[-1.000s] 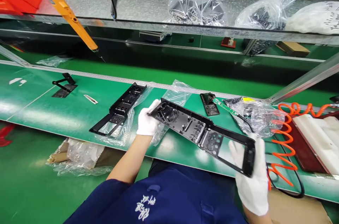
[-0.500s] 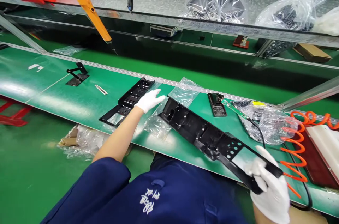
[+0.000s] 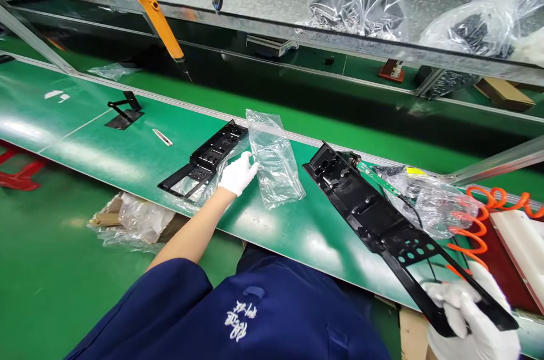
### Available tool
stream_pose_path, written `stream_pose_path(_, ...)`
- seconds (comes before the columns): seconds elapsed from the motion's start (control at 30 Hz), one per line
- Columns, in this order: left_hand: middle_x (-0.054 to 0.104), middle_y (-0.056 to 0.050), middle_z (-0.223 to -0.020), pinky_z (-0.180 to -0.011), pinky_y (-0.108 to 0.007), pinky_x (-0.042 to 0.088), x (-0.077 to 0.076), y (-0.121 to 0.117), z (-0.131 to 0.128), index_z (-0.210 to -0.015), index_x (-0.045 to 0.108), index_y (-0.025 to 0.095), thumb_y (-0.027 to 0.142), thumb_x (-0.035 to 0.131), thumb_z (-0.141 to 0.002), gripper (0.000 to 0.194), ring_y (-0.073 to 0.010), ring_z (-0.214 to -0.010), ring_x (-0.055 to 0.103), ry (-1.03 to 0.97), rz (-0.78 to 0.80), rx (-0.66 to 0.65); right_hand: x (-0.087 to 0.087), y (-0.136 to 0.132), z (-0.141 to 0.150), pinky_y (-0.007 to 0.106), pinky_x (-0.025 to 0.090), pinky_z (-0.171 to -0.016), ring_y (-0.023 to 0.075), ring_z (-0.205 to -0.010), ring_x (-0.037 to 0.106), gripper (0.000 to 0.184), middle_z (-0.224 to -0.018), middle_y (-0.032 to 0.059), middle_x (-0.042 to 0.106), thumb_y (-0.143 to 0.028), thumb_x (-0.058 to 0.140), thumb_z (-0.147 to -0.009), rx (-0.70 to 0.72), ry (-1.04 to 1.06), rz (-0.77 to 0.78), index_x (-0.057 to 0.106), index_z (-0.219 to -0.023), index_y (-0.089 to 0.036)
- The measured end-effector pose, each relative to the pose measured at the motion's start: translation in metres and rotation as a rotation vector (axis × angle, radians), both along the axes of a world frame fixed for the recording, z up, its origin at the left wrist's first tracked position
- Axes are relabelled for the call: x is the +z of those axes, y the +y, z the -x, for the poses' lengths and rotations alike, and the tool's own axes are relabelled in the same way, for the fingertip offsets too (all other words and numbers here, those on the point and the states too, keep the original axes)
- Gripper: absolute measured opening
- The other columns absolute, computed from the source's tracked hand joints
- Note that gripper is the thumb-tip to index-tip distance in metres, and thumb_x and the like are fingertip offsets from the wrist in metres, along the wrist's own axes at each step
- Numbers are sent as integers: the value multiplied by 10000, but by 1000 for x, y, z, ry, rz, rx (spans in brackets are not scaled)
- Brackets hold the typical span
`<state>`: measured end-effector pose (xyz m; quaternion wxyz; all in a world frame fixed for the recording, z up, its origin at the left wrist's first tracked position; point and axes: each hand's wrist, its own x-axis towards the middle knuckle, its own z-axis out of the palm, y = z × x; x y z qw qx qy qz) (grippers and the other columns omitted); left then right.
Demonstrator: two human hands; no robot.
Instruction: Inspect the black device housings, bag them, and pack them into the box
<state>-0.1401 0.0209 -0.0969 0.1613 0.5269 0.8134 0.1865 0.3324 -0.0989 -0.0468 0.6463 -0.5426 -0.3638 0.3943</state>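
Observation:
My right hand [image 3: 474,303], in a white glove, is closed around the frame-like end of a long black plastic housing [image 3: 374,212]. The housing is held tilted above the right side of the bench, its ribbed inner side and round holes showing. My left hand [image 3: 238,174], also gloved, has its fingers apart at the left edge of a clear plastic bag [image 3: 276,164]. Whether the fingertips touch the bag I cannot tell. A second black housing [image 3: 208,156] lies on the bench just left of this hand, with clear film around its right side.
A yellow electric screwdriver [image 3: 155,11] hangs over the bench [image 3: 106,161]. At left lie a black bracket [image 3: 124,110] and a small knife [image 3: 162,137]. To the right are a green strip [image 3: 380,178], a bagged bundle [image 3: 429,207] and an orange coiled hose [image 3: 478,229].
My right hand has carried the black housing to the right, away from the left hand. The clear bag now lies farther left and flatter. My left hand has shifted slightly down.

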Motion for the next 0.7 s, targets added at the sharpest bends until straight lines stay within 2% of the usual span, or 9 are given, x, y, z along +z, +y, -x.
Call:
stream_pose_path(0.03, 723, -125, -1106, -950, -377, 496, 1, -7, -14, -1277, 586, 194, 443, 549, -958, 406, -285, -1104, 671, 36, -40, -81, 2, 1, 4, 384, 554, -591, 215, -586, 517, 511, -533, -31, 397, -318, 767, -715, -18, 20, 5, 731, -1223, -352)
stream_pose_path(0.1, 708, -121, -1166, -988, -394, 493, -1, -16, -43, -1181, 654, 222, 530, 621, -917, 407, -307, -1162, 646, 122, -79, -347, 7, 5, 15, 371, 522, -556, 183, -523, 436, 504, -521, -44, 375, -312, 784, -671, -52, 51, 6, 751, -1174, -328)
stream_pose_path(0.17, 724, -131, -1066, -907, -397, 533, -7, -18, -67, -1026, 700, 195, 477, 711, -868, 323, -320, -1062, 687, 172, -24, -507, 11, 6, 25, 383, 491, -533, 171, -494, 365, 446, -519, -42, 356, -303, 784, -682, -60, 63, -12, 762, -1127, -328)
stream_pose_path(0.2, 729, -122, -978, -857, -384, 547, -11, -17, -74, -959, 703, 182, 416, 712, -877, 248, -308, -986, 710, 177, 10, -527, 12, 6, 29, 388, 486, -537, 175, -503, 365, 410, -525, -36, 357, -294, 779, -706, -69, 68, -11, 765, -1115, -329)
stream_pose_path(0.27, 711, -76, -814, -786, -339, 556, -16, -11, -80, -850, 688, 176, 300, 634, -934, 159, -256, -846, 730, 165, 37, -517, 12, 4, 30, 382, 485, -549, 185, -539, 403, 379, -549, -20, 386, -281, 767, -746, -81, 86, -2, 767, -1122, -323)
stream_pose_path(0.4, 696, -7, -738, -742, -260, 529, -10, 7, -70, -776, 689, 196, 257, 538, -984, 264, -177, -763, 718, 156, 22, -550, 9, -2, 22, 293, 466, -538, 122, -506, 392, 457, -550, -49, 418, -264, 768, -726, -11, 150, -15, 745, -1182, -249)
stream_pose_path(0.5, 715, -67, -763, -722, -290, 506, 7, 20, -65, -793, 715, 163, 268, 518, -986, 295, -219, -797, 719, 222, 15, -488, 5, -4, 20, 247, 468, -560, 95, -500, 401, 466, -522, -67, 426, -260, 772, -728, 32, 147, 28, 729, -1189, -206)
stream_pose_path(0.63, 733, -155, -872, -718, -325, 459, 30, 24, -76, -869, 711, 134, 313, 351, -1047, 440, -261, -866, 710, 329, -75, -314, -2, -1, 27, 231, 478, -574, 83, -528, 444, 471, -607, -55, 497, -276, 788, -740, 97, 152, 162, 709, -1201, -218)
stream_pose_path(0.7, 735, -127, -854, -679, -313, 418, 34, 13, -88, -859, 704, 157, 348, 344, -1054, 452, -236, -834, 698, 366, -146, -358, -5, 2, 32, 215, 467, -559, 65, -512, 412, 490, -628, -60, 491, -268, 782, -741, 109, 201, 193, 694, -1220, -219)
